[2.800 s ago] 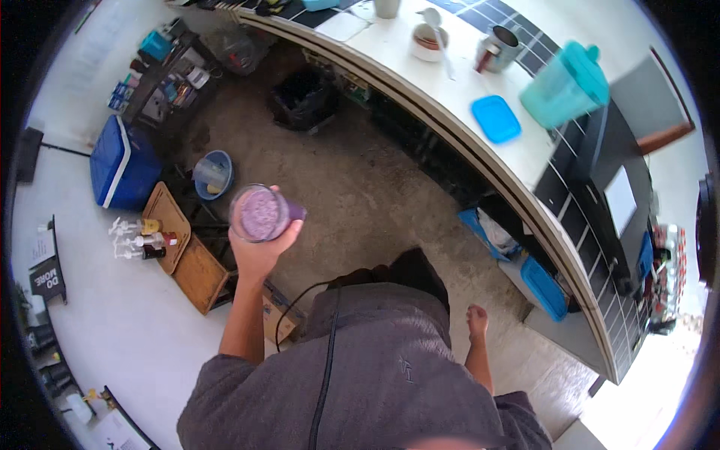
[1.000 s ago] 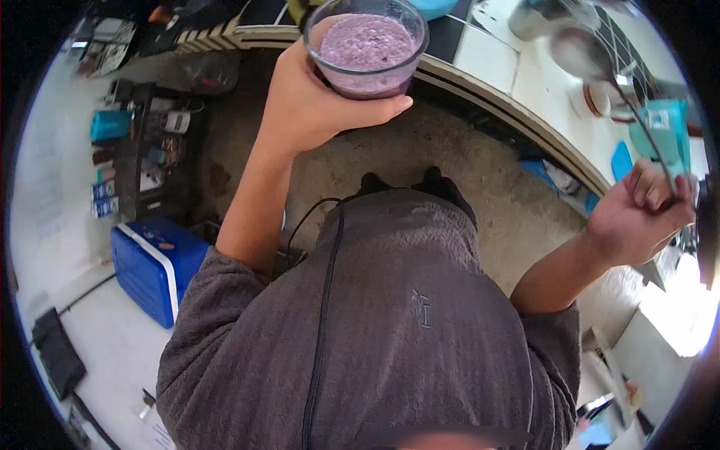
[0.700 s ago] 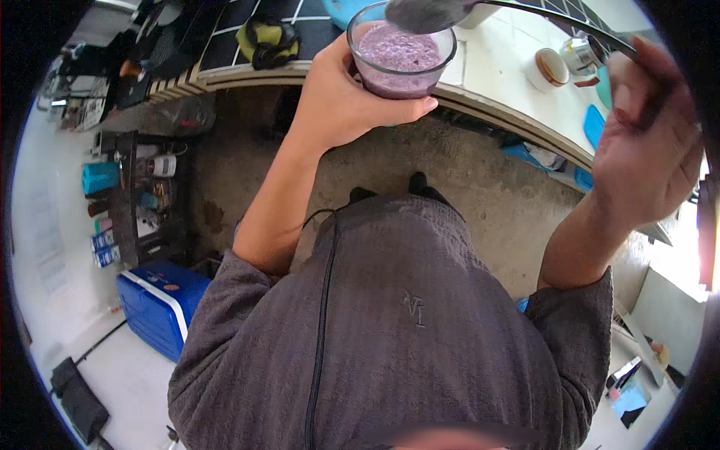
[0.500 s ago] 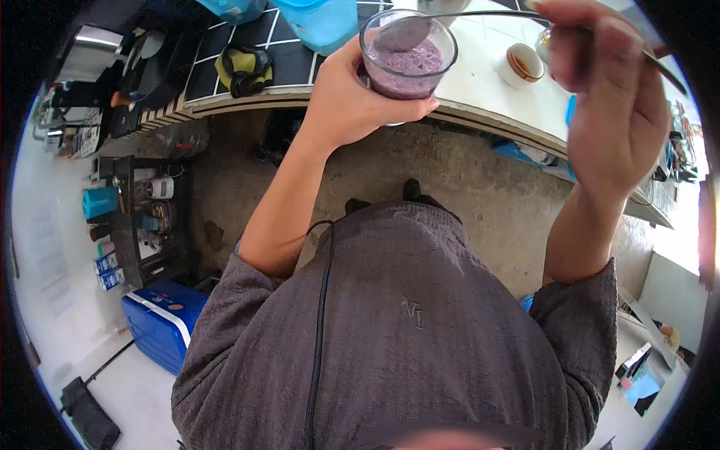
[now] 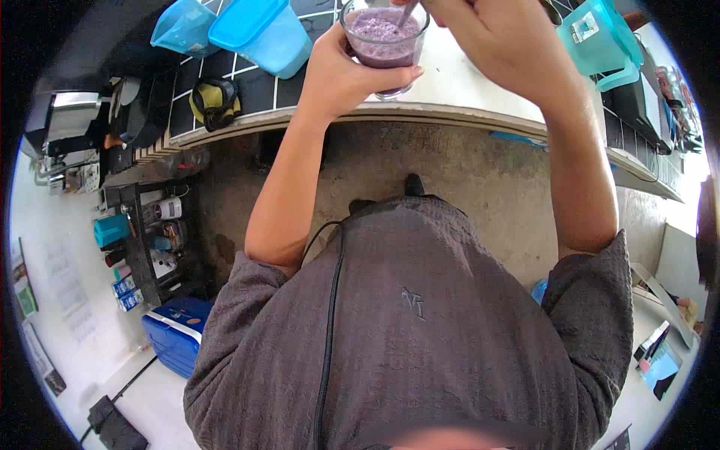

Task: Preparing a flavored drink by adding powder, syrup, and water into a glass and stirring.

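My left hand (image 5: 346,81) is closed round a clear glass (image 5: 386,61), holding it upright over the front edge of the counter. Inside is a thick, frothy purple drink (image 5: 380,27). Part of a spoon (image 5: 407,13) slants into the drink, its bowl hidden below the surface. My right hand (image 5: 517,52) reaches in from the right beside the rim, its fingers bent round the spoon's handle; the fingertips are partly hidden by the hand and cut by the upper edge.
Left of the glass, a blue-lidded container (image 5: 262,37), a blue jug (image 5: 184,28) and a black-and-yellow item (image 5: 216,103) stand on the black-tiled counter (image 5: 285,94). A turquoise pitcher (image 5: 600,41) stands at the right. A blue cooler box (image 5: 174,334) sits behind, at left.
My right hand has moved left and toward the glass. The spoon's bowl, earlier above the drink, is now down in it. The turquoise pitcher has come into view.
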Motion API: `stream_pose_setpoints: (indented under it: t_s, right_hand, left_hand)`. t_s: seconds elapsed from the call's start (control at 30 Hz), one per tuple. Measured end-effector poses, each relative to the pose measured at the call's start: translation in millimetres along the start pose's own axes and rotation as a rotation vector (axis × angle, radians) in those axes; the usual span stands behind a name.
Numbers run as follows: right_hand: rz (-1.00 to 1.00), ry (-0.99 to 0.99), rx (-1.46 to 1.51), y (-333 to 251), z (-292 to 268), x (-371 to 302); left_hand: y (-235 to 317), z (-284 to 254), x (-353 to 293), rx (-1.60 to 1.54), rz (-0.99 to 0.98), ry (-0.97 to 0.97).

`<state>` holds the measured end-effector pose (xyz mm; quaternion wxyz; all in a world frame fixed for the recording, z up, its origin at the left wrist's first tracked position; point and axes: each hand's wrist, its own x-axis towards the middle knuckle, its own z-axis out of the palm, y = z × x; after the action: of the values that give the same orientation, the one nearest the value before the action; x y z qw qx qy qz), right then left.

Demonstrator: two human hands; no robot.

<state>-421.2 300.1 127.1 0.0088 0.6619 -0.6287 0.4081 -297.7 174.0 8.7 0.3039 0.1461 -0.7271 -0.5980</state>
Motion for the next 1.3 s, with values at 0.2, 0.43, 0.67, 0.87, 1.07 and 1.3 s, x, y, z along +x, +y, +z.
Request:
stream_pose_setpoints:
  t_s: [0.2, 0.43, 0.67, 0.87, 1.07, 1.3]
  right_hand:
    - [0.115, -0.050, 0.076, 11.2, 2.0, 4.6]
    - [-0.144, -0.054, -0.023, 33.7, 8.1, 17.7]
    - [-0.150, -0.097, -0.118, 40.5, 14.2, 14.8]
    - [-0.109, -0.003, -0.031, 43.7, 17.3, 12.2]
    - [-0.199, -0.047, -0.155, 47.8, 25.7, 8.7]
    - [-0.062, -0.037, -0.153, 50.0, 26.2, 6.5]
  left_hand:
    - [-4.5, 2.5, 8.8, 0.002, -0.031, -0.001]
    - [18.4, 3.4, 14.2, 0.001, -0.190, -0.054]
    - [9.0, 5.7, 15.6, -0.095, -0.189, -0.053]
    - [2.4, 8.4, 15.3, -0.142, -0.073, -0.081]
    - [0.5, 7.6, 14.0, -0.153, -0.158, -0.036]
    - [-15.4, 6.4, 14.7, -0.132, -0.168, -0.088]
